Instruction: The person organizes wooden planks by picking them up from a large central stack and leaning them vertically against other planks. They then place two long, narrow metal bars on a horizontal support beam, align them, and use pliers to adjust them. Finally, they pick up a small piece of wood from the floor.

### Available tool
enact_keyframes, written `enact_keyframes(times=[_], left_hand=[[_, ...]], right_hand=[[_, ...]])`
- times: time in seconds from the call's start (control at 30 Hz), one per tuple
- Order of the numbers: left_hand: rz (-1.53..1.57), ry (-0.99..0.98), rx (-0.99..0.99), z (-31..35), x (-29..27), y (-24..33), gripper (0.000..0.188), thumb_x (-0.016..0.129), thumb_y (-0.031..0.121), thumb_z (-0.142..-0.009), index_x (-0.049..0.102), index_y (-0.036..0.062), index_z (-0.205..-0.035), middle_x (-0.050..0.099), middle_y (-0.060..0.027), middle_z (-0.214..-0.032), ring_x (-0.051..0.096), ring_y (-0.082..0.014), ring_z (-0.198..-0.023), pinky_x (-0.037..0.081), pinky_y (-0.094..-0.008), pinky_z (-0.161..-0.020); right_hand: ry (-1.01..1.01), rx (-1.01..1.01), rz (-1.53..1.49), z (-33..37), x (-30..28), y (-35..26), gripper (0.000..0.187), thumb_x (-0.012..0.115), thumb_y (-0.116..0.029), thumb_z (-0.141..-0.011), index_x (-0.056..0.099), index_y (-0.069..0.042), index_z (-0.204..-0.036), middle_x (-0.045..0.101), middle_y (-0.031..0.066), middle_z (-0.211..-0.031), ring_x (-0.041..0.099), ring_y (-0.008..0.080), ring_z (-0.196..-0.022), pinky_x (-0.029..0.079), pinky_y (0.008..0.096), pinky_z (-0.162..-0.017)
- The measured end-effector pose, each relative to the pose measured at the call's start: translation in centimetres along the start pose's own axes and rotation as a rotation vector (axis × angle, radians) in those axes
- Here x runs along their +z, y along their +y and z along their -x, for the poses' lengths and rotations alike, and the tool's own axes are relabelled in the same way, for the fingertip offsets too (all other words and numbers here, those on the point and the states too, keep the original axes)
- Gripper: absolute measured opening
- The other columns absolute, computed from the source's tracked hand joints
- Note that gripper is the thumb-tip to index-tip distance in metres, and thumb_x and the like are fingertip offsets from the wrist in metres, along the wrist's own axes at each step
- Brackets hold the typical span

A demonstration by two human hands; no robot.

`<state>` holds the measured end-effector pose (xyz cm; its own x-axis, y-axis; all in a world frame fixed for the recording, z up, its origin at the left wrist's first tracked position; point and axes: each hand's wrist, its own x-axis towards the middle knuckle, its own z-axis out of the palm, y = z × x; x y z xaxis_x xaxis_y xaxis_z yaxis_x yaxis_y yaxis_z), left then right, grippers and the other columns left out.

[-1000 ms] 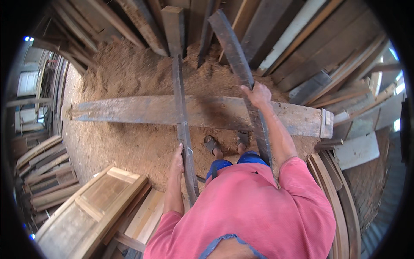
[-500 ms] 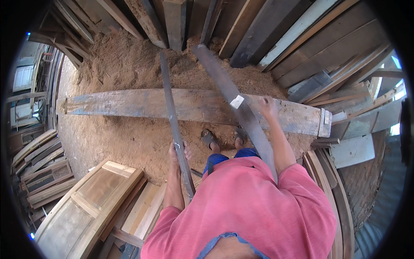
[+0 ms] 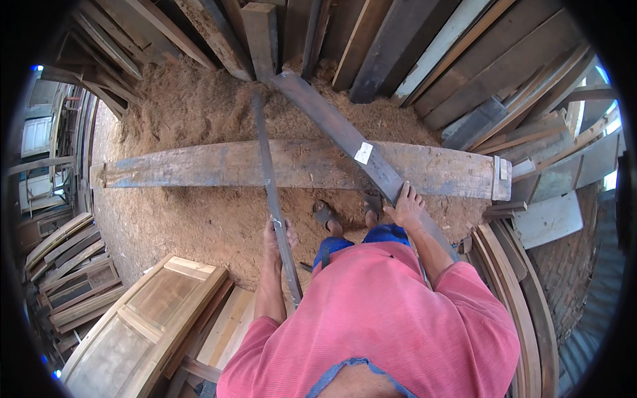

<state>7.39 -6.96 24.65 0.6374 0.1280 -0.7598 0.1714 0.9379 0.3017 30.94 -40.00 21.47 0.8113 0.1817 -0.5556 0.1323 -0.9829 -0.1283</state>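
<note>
Left hand (image 3: pixel 271 240) grips a beam (image 3: pixel 267 166). Right hand (image 3: pixel 407 208), grip unclear, touches a plank (image 3: pixel 330 124) bearing an unreadable white label (image 3: pixel 363 153).

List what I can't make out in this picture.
- Palm of the left hand: head view, hidden behind the narrow dark board.
- Underside of the right hand, on the wide dark plank: head view, hidden by the hand's back.
- Marks on the white patch: head view, too small to read.
- Bottom of the panelled door: head view, cut off by the picture's edge.
- Tops of several leaning planks: head view, cut off by the top edge.
</note>
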Motion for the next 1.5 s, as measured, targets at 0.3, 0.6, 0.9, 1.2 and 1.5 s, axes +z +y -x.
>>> enact_keyframes(times=[0.3, 0.6, 0.9, 1.2, 1.5], left_hand=[[-0.064, -0.026, 0.018, 0.5, 0.3, -0.2, 0.060, 0.050, 0.066, -0.091, 0.060, 0.0070, -0.086, 0.051, -0.0052, -0.056, 0.049, -0.0205, -0.041, 0.039, -0.0344, -0.038], [-0.507, 0.236, 0.311, 1.0, -0.2, 3.5, 0.061, 0.034, 0.058, -0.101, 0.066, 0.0066, -0.103, 0.067, -0.0081, -0.079, 0.064, -0.0191, -0.069, 0.053, -0.0349, -0.067], [-0.403, 0.053, 0.618, 0.9, -0.7, 6.4, 0.070, 0.018, 0.054, -0.106, 0.061, -0.0002, -0.117, 0.069, -0.0111, -0.106, 0.066, -0.0196, -0.091, 0.051, -0.0361, -0.089], [-0.480, 0.202, 0.990, 2.1, -2.5, 9.2, 0.066, 0.025, 0.053, -0.106, 0.063, -0.0015, -0.107, 0.069, -0.0096, -0.099, 0.063, -0.0185, -0.090, 0.050, -0.0328, -0.085], [-0.755, 0.510, 1.161, 5.7, -4.6, 10.7, 0.045, 0.041, 0.038, -0.106, 0.046, 0.0028, -0.079, 0.040, -0.0011, -0.071, 0.037, -0.0135, -0.071, 0.038, -0.0358, -0.064]], right_hand=[[-0.104, -0.044, -0.017, -1.6, 0.7, 1.1, 0.104, 0.077, -0.025, -0.073, 0.015, -0.001, -0.153, 0.039, 0.0259, -0.148, 0.044, 0.0491, -0.129, 0.038, 0.0554, -0.107], [-0.380, -0.099, -0.803, -2.8, 0.5, 7.2, 0.037, 0.075, -0.014, -0.078, 0.068, 0.002, -0.110, 0.071, 0.0095, -0.094, 0.066, 0.0224, -0.083, 0.052, 0.0360, -0.078], [-0.233, -0.052, -0.697, -5.5, 6.7, 11.3, 0.044, 0.071, -0.017, -0.084, 0.062, 0.007, -0.119, 0.071, 0.0158, -0.106, 0.066, 0.0285, -0.099, 0.050, 0.0383, -0.089], [-0.085, -0.012, -0.198, -8.4, 6.6, 10.0, 0.060, 0.065, -0.032, -0.085, 0.055, 0.008, -0.128, 0.062, 0.0300, -0.123, 0.057, 0.0426, -0.121, 0.045, 0.0443, -0.102], [0.039, -0.530, -0.315, -8.7, 1.4, -5.4, 0.034, 0.061, -0.027, -0.084, 0.067, 0.006, -0.092, 0.068, 0.0232, -0.083, 0.067, 0.0387, -0.086, 0.051, 0.0422, -0.081]])
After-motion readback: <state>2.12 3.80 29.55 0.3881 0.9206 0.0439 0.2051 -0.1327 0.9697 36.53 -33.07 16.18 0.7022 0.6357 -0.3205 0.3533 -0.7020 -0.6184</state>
